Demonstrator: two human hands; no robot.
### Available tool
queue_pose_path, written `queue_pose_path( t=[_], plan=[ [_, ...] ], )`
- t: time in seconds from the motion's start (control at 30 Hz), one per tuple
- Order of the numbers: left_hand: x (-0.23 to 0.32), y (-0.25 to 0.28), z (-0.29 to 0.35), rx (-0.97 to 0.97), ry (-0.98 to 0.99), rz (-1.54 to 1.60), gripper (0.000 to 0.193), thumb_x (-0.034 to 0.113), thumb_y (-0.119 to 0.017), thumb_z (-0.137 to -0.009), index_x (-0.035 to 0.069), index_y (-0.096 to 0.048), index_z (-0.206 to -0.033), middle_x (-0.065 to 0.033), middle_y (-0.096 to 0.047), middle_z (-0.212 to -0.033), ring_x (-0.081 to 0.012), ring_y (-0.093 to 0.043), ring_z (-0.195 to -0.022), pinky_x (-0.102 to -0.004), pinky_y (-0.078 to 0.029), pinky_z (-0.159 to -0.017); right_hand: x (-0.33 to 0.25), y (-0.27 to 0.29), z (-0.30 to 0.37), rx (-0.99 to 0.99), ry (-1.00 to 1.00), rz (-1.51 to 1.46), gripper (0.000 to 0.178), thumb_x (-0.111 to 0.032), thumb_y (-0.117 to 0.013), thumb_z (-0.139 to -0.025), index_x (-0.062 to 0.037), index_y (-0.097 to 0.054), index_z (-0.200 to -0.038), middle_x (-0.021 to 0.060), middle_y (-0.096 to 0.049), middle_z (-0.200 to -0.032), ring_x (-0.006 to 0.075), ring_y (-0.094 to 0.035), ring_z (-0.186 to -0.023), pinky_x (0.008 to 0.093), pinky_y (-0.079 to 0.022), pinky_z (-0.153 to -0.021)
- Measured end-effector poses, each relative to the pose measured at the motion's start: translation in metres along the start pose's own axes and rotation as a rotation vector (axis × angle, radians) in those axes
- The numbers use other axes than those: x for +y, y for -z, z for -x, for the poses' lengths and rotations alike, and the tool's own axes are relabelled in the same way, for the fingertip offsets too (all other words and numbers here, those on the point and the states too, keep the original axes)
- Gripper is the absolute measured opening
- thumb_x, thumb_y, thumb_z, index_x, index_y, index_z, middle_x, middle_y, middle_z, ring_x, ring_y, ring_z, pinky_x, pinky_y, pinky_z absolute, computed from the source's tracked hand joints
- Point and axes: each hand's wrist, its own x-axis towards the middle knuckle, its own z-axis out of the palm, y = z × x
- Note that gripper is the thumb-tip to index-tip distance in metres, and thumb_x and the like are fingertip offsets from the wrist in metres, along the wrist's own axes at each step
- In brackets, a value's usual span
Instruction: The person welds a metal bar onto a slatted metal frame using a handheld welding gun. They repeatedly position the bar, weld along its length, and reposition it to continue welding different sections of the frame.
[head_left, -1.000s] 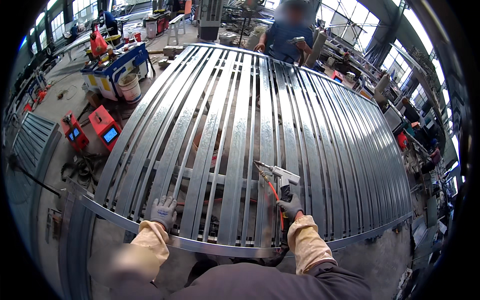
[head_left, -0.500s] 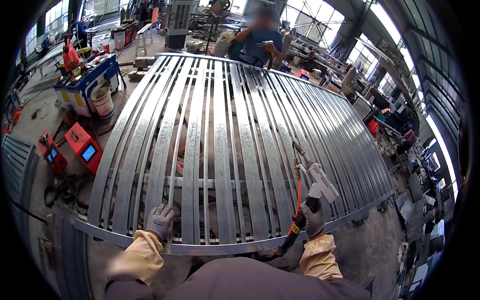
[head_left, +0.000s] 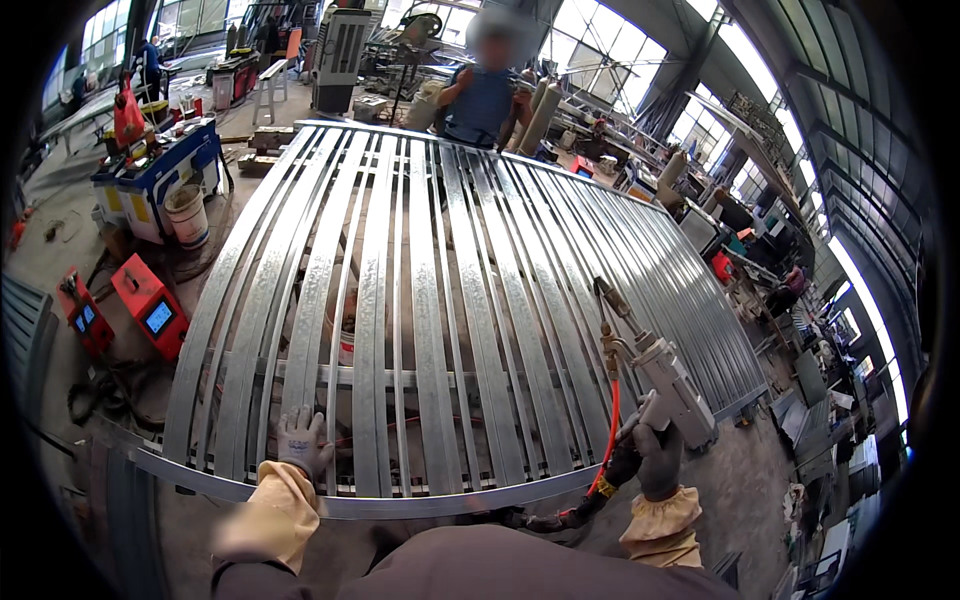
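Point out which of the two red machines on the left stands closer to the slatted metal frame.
The right-hand red machine: it stands between the slatted metal frame and the left-hand red machine, which sits farther out.

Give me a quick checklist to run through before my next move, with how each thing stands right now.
1. Tool in grip: ok, the right hand holds the gun-shaped tool.
2. Left hand away from the nozzle: ok, it is well to the left, at the slatted metal frame's near edge.
3. Both hands gloved: ok.
4. Nozzle off the slats: cannot tell from this angle.
5. Far side free of people: not ok, a person stands there.
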Motion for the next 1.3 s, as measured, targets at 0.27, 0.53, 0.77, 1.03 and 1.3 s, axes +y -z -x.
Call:
queue_pose_path(
  t=[0.27,0.53,0.77,1.03,1.3],
  plan=[
    [0.012,0.019,-0.032,-0.110,0.121,0.067,0.091,0.055,-0.071,-0.082,0.011,-0.039,-0.154,-0.0233,-0.029,-0.163,-0.0423,-0.021,-0.153,-0.0538,-0.010,-0.126,-0.119,-0.032,-0.019,0.001,0.132,-0.072,0.046,-0.004,-0.063,-0.086,0.0016,-0.049,-0.130,0.0152,-0.062,-0.107,0.0215,-0.066,-0.083,0.0328,-0.056,-0.071],
    [0.017,0.019,-0.038,-0.130,0.211,0.052,0.098,0.057,-0.070,-0.081,0.013,-0.030,-0.159,-0.0190,-0.026,-0.165,-0.0367,-0.016,-0.156,-0.0545,-0.006,-0.126,-0.200,-0.041,-0.083,0.049,0.249,-0.024,0.065,-0.042,-0.060,-0.094,0.0097,-0.047,-0.132,0.0074,-0.064,-0.069,0.0136,-0.060,-0.052,0.0253,-0.050,-0.046],
    [0.025,0.023,-0.048,-0.116,0.176,0.019,0.095,0.059,-0.068,-0.083,0.014,-0.033,-0.158,-0.0212,-0.028,-0.162,-0.0382,-0.019,-0.154,-0.0565,-0.005,-0.125,-0.184,-0.015,-0.210,-0.838,0.096,-0.403,0.067,-0.048,-0.038,-0.108,0.0102,-0.039,-0.142,0.0275,-0.070,-0.099,0.0247,-0.073,-0.065,0.0340,-0.064,-0.056],
    [0.013,0.014,-0.049,-0.008,0.149,-0.003,0.086,0.059,-0.070,-0.075,0.027,-0.046,-0.152,-0.0220,-0.031,-0.158,-0.0431,-0.021,-0.148,-0.0601,-0.012,-0.121,-0.035,-0.149,-0.258,-0.515,0.005,-0.302,0.054,-0.045,-0.044,-0.107,0.0052,-0.060,-0.117,0.0235,-0.069,-0.097,0.0137,-0.055,-0.047,0.0239,-0.041,-0.035],
    [-0.018,-0.035,-0.056,-0.007,0.055,-0.118,0.090,0.076,-0.060,-0.074,0.030,-0.049,-0.151,-0.0193,-0.031,-0.157,-0.0403,-0.018,-0.148,-0.0557,-0.008,-0.121,0.110,-0.235,-0.237,-1.028,-0.796,-0.174,0.055,-0.036,-0.064,-0.097,0.0065,-0.053,-0.130,0.0228,-0.070,-0.095,0.0180,-0.063,-0.055,0.0277,-0.049,-0.043]
  ],
)
